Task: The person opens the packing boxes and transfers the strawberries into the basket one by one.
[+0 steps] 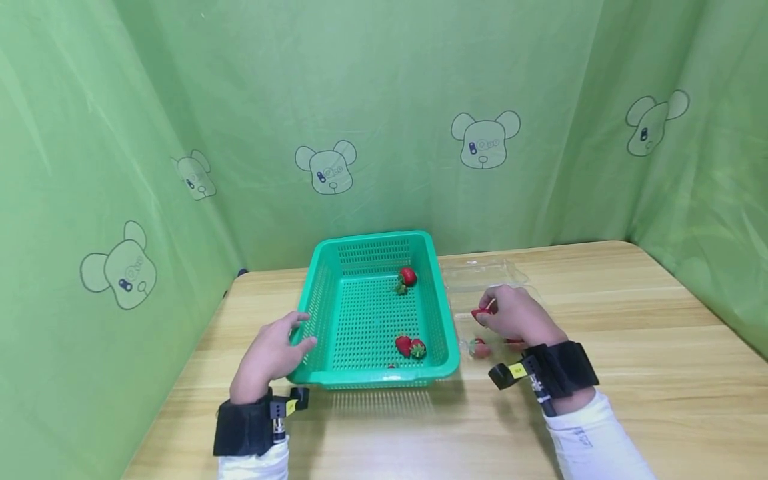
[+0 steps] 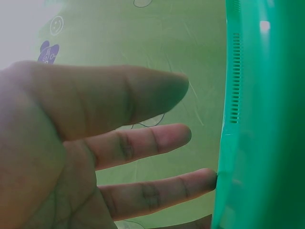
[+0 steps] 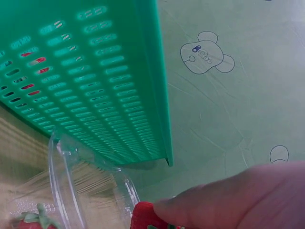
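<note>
Left hand at rim of basket, fingers loosely spread. Right hand pinches strawberry over clear box on bench.

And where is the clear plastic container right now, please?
In the head view, the clear container sits just right of the green basket, partly beneath the right hand.

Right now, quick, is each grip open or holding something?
Left grip: open, by the basket.
Right grip: closed, holding a strawberry.

Basket with strawberries inside stands left of punnet.
</note>
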The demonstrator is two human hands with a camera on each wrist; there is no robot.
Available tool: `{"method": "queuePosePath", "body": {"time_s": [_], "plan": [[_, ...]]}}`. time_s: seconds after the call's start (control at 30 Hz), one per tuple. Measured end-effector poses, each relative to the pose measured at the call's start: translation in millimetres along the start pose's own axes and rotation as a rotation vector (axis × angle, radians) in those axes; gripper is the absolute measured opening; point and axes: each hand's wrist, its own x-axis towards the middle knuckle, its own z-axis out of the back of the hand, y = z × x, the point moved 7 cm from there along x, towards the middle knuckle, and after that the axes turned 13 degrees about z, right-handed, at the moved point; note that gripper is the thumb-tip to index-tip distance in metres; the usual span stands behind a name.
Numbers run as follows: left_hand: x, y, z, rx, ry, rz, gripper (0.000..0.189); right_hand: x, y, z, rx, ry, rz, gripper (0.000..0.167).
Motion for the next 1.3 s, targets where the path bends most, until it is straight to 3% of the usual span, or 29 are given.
{"method": "queuePosePath", "body": {"time_s": [0.73, 1.3], "plan": [[-4.4, -2.8, 0.8, 0.008, -0.012, -0.030, 0.051, -1.6, 13.2, 4.9, -0.016, -0.050, 0.043, 0.013], [-3.7, -1.5, 0.8, 0.003, -0.003, -0.011, 0.051, -4.8, 21.2, 9.5, 0.023, -0.052, 0.016, 0.021]]}}
